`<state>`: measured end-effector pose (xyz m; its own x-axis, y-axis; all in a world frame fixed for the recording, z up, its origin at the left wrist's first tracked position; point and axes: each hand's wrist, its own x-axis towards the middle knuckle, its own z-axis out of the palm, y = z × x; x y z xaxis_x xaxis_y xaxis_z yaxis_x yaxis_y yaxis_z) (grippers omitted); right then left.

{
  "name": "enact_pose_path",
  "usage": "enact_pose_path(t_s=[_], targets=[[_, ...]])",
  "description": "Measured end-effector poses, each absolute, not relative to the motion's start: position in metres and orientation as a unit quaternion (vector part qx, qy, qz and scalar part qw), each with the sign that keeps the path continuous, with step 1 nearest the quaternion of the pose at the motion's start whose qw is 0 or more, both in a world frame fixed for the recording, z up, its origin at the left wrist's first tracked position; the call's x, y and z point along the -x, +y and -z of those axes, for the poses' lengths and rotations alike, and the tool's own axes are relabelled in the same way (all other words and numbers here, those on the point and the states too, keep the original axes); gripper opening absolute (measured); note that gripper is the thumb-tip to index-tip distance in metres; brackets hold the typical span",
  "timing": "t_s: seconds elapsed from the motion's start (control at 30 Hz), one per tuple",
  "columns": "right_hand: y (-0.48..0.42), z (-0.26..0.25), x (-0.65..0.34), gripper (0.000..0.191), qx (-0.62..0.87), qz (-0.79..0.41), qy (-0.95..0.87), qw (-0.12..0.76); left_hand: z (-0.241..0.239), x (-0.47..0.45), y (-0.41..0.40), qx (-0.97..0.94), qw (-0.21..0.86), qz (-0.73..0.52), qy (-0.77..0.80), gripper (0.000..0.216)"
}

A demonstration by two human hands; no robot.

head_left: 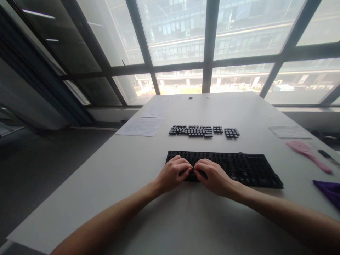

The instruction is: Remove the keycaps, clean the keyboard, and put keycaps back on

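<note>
A black keyboard (255,171) lies on the white table, most of its keycaps off and its dark key posts showing. Over its left part, my left hand (174,172) is closed in a pinch, thumb against curled fingers. My right hand (212,175) meets it fingertip to fingertip, pinched in the same way. Whatever sits between the fingertips is hidden or too small to make out. Behind the keyboard, loose black keycaps (199,131) stand in rows and blocks, grouped much as on a keyboard.
Printed papers (140,126) lie on the table (127,170) at the left. To the right are a clear flat bag (289,132), a pink brush (308,154), a black-handled tool (325,154) and a purple cloth (329,191). Tall windows stand beyond the far edge.
</note>
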<state>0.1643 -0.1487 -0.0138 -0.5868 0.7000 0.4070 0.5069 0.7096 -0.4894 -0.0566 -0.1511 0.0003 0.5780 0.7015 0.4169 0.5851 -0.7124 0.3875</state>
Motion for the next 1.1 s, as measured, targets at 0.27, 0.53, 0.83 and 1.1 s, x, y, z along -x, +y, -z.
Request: enact_pose_path(t_s=[0.27,0.53,0.83,1.1], targets=[[-0.072,-0.015,-0.172,0.023,0.440,-0.089,-0.851,0.272,-0.020,0.060,-0.072,-0.840,0.039,-0.288,0.458,0.019],[0.006,-0.006,-0.148,0.026,0.453,0.023,-0.881,0.133,-0.004,0.041,0.016,-0.836,-0.026,-0.171,0.520,0.020],[0.019,0.006,-0.142,0.024,0.433,0.026,-0.892,0.127,0.008,0.032,0.023,-0.846,-0.035,-0.147,0.512,0.013],[0.024,0.003,-0.135,0.019,0.419,0.026,-0.899,0.127,0.007,0.031,0.023,-0.851,-0.030,-0.143,0.505,0.018]])
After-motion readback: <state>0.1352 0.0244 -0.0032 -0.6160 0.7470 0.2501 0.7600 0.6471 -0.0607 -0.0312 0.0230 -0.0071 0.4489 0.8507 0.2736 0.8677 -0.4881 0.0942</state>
